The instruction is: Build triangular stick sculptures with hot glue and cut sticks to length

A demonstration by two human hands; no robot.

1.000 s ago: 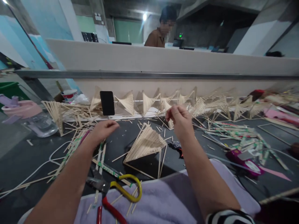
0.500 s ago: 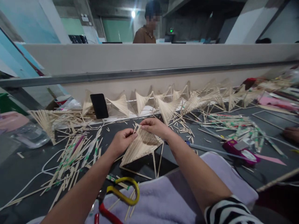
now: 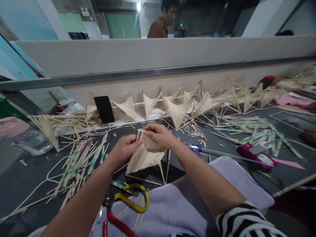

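A twisted frame of thin wooden sticks (image 3: 145, 154) stands on the dark table in front of me, its slats fanned into a curved surface. My left hand (image 3: 125, 148) pinches its upper left edge between thumb and fingers. Close beside it, my right hand (image 3: 158, 134) is closed on the top corner, with the fingers bent over the slats. The fingertips partly hide that corner. Just right of my right forearm lies a blue glue gun (image 3: 196, 149) with a small red light and a long translucent stick.
Loose sticks (image 3: 71, 171) lie at left, more at right. Similar stick frames (image 3: 177, 112) line the low wall behind a black phone (image 3: 104, 109). Yellow-handled scissors (image 3: 134, 197) and a red-handled tool (image 3: 118, 223) rest near the lilac towel (image 3: 177, 204). A person (image 3: 160, 24) is beyond.
Both hands stay on the stick frame and have shifted slightly left with its top corner. The view has tilted a little, and more of the blue glue gun shows.
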